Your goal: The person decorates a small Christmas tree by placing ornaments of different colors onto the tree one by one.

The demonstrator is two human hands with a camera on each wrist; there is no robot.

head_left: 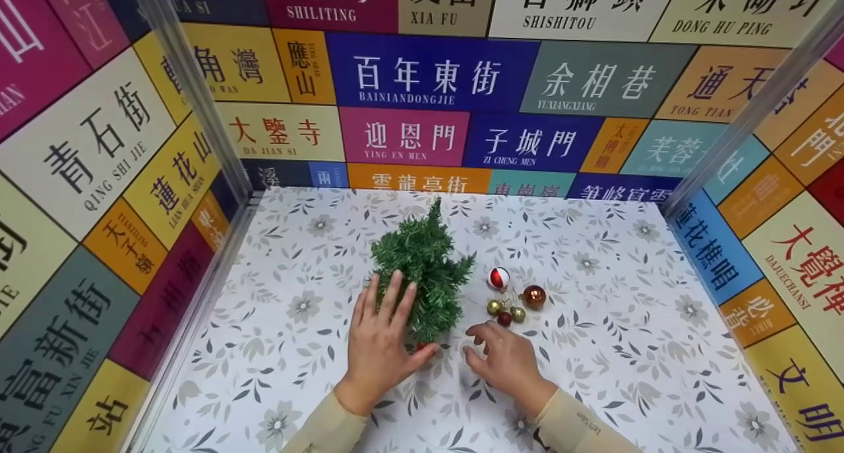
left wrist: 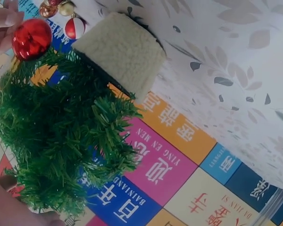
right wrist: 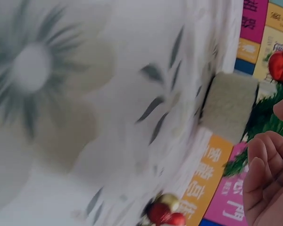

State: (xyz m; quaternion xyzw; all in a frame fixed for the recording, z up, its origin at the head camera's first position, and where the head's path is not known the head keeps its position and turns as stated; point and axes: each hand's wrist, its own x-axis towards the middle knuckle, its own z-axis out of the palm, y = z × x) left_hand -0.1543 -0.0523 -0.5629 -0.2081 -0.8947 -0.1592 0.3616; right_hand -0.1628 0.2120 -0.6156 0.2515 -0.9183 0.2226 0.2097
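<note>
We see a small green Christmas tree [head_left: 425, 278] just left of the middle of the head view, on the leaf-patterned tablecloth [head_left: 626, 347]. Its long axis runs up the frame: the tip points toward the back wall of street signs [head_left: 428, 74], and the base sits low, between the two hands. In the left wrist view the tree [left wrist: 61, 136] fills the left half, its pale fleece-wrapped base [left wrist: 122, 52] at the top and a red bauble [left wrist: 31, 37] hanging on a branch in the upper left corner.

The left hand [head_left: 382, 344] lies against the tree's left side, fingers nearly straight and spread over the branches, thumb reaching under toward the base. The right hand [head_left: 504, 361] sits lower right of the tree, fingers loosely curled; we think it holds nothing, though the right wrist view is too blurred to be sure.

Just above the right hand, right of the tree, lies a cluster of ornaments [head_left: 511, 301]: a red-and-white ball [head_left: 498, 278], a copper ball [head_left: 533, 297], and smaller gold and dark red ones.
</note>
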